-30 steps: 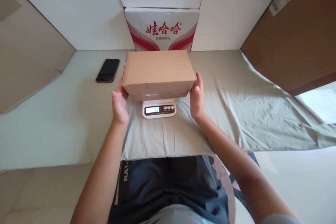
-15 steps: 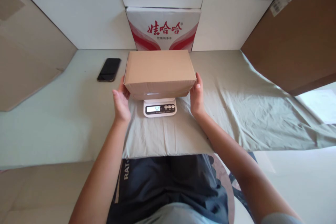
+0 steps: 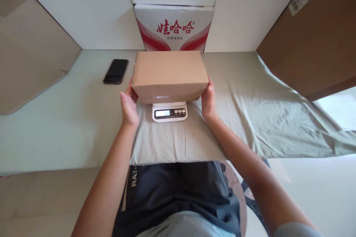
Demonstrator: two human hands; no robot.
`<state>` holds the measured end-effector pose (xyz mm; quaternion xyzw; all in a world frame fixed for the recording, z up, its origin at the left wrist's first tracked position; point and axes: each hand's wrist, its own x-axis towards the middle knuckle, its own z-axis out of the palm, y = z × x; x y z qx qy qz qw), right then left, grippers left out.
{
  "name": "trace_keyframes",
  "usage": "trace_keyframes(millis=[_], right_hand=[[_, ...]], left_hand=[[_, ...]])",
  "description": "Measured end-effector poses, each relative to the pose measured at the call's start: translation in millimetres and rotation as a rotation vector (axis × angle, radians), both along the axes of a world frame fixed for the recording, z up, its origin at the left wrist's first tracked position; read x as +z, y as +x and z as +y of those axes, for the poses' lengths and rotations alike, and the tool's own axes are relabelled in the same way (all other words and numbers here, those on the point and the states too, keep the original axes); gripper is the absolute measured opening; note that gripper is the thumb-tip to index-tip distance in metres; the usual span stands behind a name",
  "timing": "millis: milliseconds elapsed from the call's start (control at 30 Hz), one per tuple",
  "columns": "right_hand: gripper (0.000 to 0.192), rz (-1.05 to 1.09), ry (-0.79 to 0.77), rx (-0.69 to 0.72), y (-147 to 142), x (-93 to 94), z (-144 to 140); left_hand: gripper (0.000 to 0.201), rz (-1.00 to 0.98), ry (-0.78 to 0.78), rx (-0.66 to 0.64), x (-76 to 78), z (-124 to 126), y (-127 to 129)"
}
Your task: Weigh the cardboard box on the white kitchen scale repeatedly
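We had a plain brown rectangular cardboard box (image 3: 169,74) sitting on a small white digital kitchen scale (image 3: 169,112), right in the middle of the table. The box covered most of the scale; only the near strip with the lit display and a row of round buttons poked out under its near edge. The digits were too small for us to read.

Our left hand (image 3: 128,106) was pressed flat against the left end of the box, fingers extended around its near left corner. Our right hand (image 3: 208,102) did the same at the right end, thumb up along the near right corner. Both hands were spread wide and touched the cardboard, one on each side. Whether they carried any of its weight, we could not tell.

The scale stood on a grey-green wrinkled cloth (image 3: 250,118) that ran off to the right across the pale table (image 3: 55,126). Far left of the box, well apart from it, a black smartphone (image 3: 116,71) lay flat, screen dark. Just behind the box stood a white carton with red swooshes and red characters (image 3: 174,29), against a wall of white panels (image 3: 89,22). A large brown cardboard sheet (image 3: 311,44) leaned in at the far right.
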<state>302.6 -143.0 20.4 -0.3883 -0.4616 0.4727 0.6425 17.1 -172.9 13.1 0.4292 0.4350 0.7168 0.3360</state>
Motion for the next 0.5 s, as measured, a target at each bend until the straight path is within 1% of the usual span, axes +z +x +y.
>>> trace_keyframes(millis=[100, 267, 500], right_hand=[[0.088, 0.003, -0.001, 0.001, -0.6, 0.4, -0.7], [0.092, 0.002, -0.021, -0.003, -0.8, 1.7, -0.5], [0.1, 0.028, -0.06, -0.018, 0.6, 2.6, 2.3]], left_hand=[[0.107, 0.022, -0.007, 0.006, 0.7, -0.1, 0.0], [0.107, 0.051, -0.011, 0.009, -0.4, 0.4, -1.1], [0.096, 0.023, 0.017, 0.008, -7.0, 3.1, -2.4]])
